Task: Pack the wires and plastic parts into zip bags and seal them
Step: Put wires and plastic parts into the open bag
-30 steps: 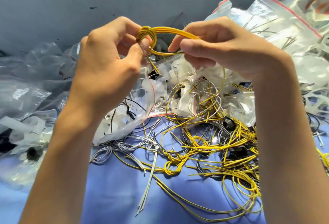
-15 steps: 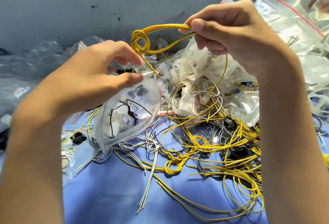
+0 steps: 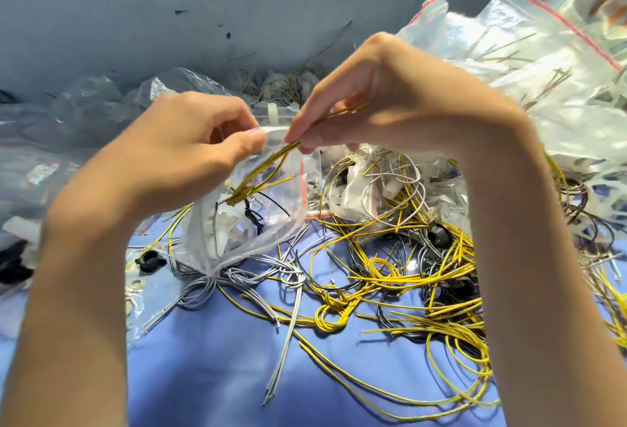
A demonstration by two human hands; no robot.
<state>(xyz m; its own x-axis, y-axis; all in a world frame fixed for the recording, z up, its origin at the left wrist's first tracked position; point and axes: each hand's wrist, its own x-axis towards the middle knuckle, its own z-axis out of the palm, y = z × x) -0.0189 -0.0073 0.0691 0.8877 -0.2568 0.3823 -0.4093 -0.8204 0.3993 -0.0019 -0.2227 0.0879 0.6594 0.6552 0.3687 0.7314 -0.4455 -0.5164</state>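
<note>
My left hand point(image 3: 190, 148) pinches the open mouth of a small clear zip bag point(image 3: 271, 223) that hangs above the blue cloth. White plastic parts and a thin black wire lie in the bag's bottom. My right hand point(image 3: 383, 104) grips a knotted bundle of yellow wires point(image 3: 261, 172) by its upper end. The bundle's lower end reaches down inside the bag. Loose yellow wires point(image 3: 390, 274) and grey wires point(image 3: 237, 284) lie tangled on the cloth below.
Large zip bags with red seal strips point(image 3: 543, 53) pile up at the right, crumpled clear bags point(image 3: 68, 128) at the left. A black plastic part point(image 3: 149, 260) lies left of the held bag. A grey wall point(image 3: 169, 2) rises behind. Bare blue cloth point(image 3: 210, 375) shows in front.
My right hand has come down and left with the yellow bundle, pushing it into the bag's mouth. My left hand has kept the bag open and lifted it slightly.
</note>
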